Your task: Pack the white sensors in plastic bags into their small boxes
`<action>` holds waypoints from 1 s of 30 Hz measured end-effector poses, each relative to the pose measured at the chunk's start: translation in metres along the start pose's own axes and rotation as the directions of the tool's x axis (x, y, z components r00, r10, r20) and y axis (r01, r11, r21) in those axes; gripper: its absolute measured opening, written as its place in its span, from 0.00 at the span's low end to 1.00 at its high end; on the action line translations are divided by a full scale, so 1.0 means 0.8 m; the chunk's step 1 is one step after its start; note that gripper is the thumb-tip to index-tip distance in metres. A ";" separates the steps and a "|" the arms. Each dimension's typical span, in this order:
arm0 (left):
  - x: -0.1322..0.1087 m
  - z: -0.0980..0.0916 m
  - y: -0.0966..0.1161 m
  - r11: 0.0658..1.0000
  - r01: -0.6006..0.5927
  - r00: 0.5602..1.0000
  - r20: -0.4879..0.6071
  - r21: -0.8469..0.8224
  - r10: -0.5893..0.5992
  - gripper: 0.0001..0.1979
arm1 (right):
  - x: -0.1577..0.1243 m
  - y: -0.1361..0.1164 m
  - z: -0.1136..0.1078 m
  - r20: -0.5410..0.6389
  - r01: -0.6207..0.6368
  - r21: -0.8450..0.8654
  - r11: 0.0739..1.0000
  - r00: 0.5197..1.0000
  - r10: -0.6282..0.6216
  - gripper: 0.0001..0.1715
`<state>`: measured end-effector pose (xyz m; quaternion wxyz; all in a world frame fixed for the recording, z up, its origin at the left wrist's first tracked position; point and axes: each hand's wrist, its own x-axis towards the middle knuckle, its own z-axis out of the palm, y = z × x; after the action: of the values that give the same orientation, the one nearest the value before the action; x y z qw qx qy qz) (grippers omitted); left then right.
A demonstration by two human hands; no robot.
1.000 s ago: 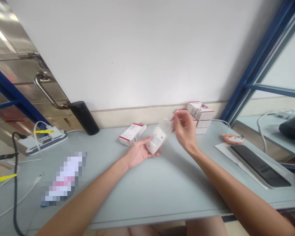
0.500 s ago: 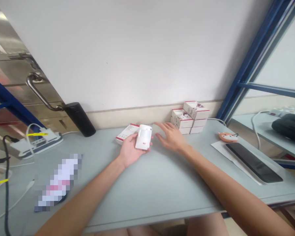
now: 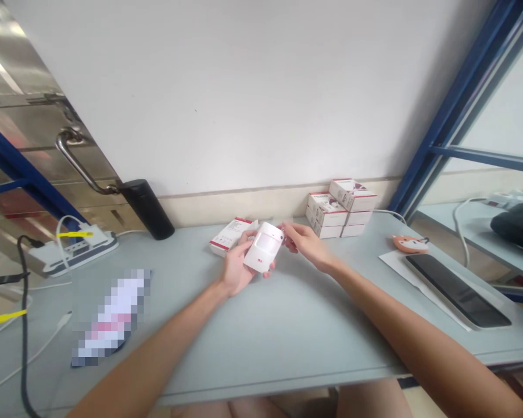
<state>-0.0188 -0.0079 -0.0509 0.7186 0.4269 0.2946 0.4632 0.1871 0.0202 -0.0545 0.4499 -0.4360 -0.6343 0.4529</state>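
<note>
A white motion sensor [image 3: 264, 251] with a pale lens window and a small red mark rests in my left hand [image 3: 236, 268]. My fingers wrap its left side and lower edge, and its face is turned up, tilted to the right. At its upper right corner my right hand [image 3: 305, 245] is closed in a pinch. Whatever lies between those fingertips is too small to make out. Just behind the left hand, a white and red carton [image 3: 229, 234] lies on the grey table [image 3: 244, 337].
Several small white and red boxes [image 3: 326, 210] are stacked by the wall. A black cylinder [image 3: 147, 209] and a power strip [image 3: 81, 251] stand left, near a pixelated packet [image 3: 115, 316]. On the right lie an orange pouch [image 3: 409, 244] and a dark-screened device [image 3: 457, 290] on paper.
My right hand has gone from spread fingers to a pinch at the sensor's upper corner. The left hand has tilted the sensor clockwise. The whole view has shifted slightly.
</note>
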 end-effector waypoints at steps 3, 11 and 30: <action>0.002 -0.004 0.001 0.998 0.058 0.996 0.073 0.000 -0.058 0.25 | 0.002 0.000 -0.001 -0.038 -0.026 0.069 0.997 0.999 0.029 0.32; 0.004 -0.018 0.018 0.951 0.307 0.904 0.306 0.018 -0.298 0.23 | 0.014 -0.025 -0.044 -0.505 0.219 0.193 0.957 0.858 -0.095 0.32; 0.004 -0.033 0.026 0.828 0.548 0.726 0.427 0.114 -0.539 0.23 | 0.028 -0.016 -0.156 -0.861 0.496 0.128 0.859 0.485 -0.151 0.26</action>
<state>-0.0477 0.0085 -0.0447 0.8742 0.4082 0.2310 0.1260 0.3010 0.0618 -0.0148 0.8437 -0.3755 -0.3234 0.2063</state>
